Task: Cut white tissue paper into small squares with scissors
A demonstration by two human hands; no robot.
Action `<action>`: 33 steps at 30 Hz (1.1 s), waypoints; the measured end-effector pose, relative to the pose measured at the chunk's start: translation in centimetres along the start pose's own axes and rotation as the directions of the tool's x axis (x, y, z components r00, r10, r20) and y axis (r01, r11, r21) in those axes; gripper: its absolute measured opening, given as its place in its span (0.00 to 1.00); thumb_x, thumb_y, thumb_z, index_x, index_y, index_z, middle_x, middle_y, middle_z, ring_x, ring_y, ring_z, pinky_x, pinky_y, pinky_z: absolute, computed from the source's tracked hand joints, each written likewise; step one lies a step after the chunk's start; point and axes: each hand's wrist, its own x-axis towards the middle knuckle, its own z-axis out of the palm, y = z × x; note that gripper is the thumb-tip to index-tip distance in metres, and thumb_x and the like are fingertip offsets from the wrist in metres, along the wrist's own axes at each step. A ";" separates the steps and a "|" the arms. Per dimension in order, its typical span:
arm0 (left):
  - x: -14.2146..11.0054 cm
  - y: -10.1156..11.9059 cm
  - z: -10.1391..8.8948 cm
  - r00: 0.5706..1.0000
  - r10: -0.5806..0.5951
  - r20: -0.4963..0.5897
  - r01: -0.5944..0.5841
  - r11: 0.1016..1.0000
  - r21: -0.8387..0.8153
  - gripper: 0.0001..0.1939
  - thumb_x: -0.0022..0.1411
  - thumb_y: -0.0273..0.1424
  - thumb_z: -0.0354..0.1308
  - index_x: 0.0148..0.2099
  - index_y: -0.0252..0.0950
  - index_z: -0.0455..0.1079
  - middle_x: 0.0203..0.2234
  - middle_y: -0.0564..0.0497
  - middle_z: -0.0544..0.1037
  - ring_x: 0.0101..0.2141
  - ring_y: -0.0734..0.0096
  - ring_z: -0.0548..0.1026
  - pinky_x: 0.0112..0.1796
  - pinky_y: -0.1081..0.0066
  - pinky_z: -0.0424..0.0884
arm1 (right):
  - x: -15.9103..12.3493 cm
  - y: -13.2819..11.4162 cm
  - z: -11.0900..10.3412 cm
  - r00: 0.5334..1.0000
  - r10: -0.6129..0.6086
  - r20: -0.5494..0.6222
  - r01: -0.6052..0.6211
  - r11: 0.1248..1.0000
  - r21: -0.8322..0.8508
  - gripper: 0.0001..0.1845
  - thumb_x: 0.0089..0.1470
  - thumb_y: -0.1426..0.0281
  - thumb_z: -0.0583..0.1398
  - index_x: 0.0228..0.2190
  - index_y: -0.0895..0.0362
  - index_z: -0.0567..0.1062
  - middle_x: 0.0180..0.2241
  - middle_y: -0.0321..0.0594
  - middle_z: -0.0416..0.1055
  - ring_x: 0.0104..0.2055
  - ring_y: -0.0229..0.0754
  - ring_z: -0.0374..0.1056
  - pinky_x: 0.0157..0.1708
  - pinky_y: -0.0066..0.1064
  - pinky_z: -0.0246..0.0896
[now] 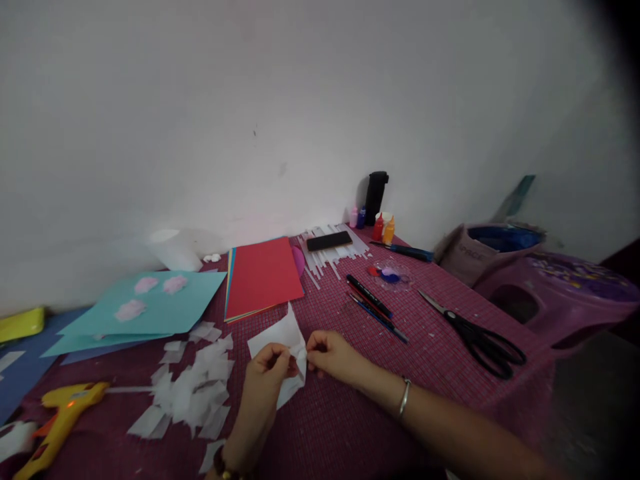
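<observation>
Low over a creased white paper sheet [273, 335], my left hand [267, 380] and my right hand [334, 357] face each other with fingertips pinched. Between them is a small piece of white tissue paper [300, 352], gripped from both sides. Its exact folds are too small to make out. Left of my left hand lies a loose heap of white tissue squares [195, 383]. Behind the sheet is a stack of coloured paper with a red sheet [265, 273] on top.
A yellow glue gun [70, 413] with a lit orange light lies at left, near turquoise sheets [195, 303] bearing pink tufts. Pens [370, 297], black-handled scissors [475, 337], a paint palette [393, 277], small paint bottles [389, 230] and a phone [329, 241] on paper strips lie rightward.
</observation>
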 end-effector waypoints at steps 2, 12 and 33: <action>0.1 -0.1 -0.1 1.000 0.014 -0.025 -0.014 1.000 -0.008 0.10 0.48 0.36 0.61 0.24 0.34 0.70 0.17 0.54 0.73 0.21 0.73 0.71 0.26 0.72 0.70 | -0.1 -0.3 -0.1 1.000 0.013 0.007 -0.013 1.000 -0.012 0.05 0.44 0.79 0.54 0.23 0.57 0.66 0.17 0.27 0.66 0.16 0.30 0.59 0.17 0.20 0.55; -0.4 -0.4 0.4 0.989 0.126 0.074 -0.142 0.945 0.293 0.08 0.53 0.34 0.56 0.25 0.36 0.68 0.17 0.56 0.70 0.21 0.72 0.69 0.25 0.73 0.66 | -0.4 -0.8 -1.2 0.986 -0.160 -0.038 0.150 0.971 -0.184 0.06 0.49 0.67 0.58 0.25 0.56 0.65 0.21 0.30 0.63 0.21 0.32 0.59 0.21 0.24 0.53; -0.5 -0.3 1.0 0.996 -0.059 0.062 0.065 0.994 -0.092 0.13 0.49 0.38 0.63 0.34 0.36 0.68 0.26 0.54 0.73 0.28 0.69 0.74 0.33 0.66 0.74 | -0.1 -0.4 -1.1 0.941 -0.334 -0.051 0.299 0.894 -0.335 0.05 0.43 0.78 0.57 0.22 0.57 0.65 0.20 0.29 0.59 0.24 0.33 0.55 0.24 0.23 0.50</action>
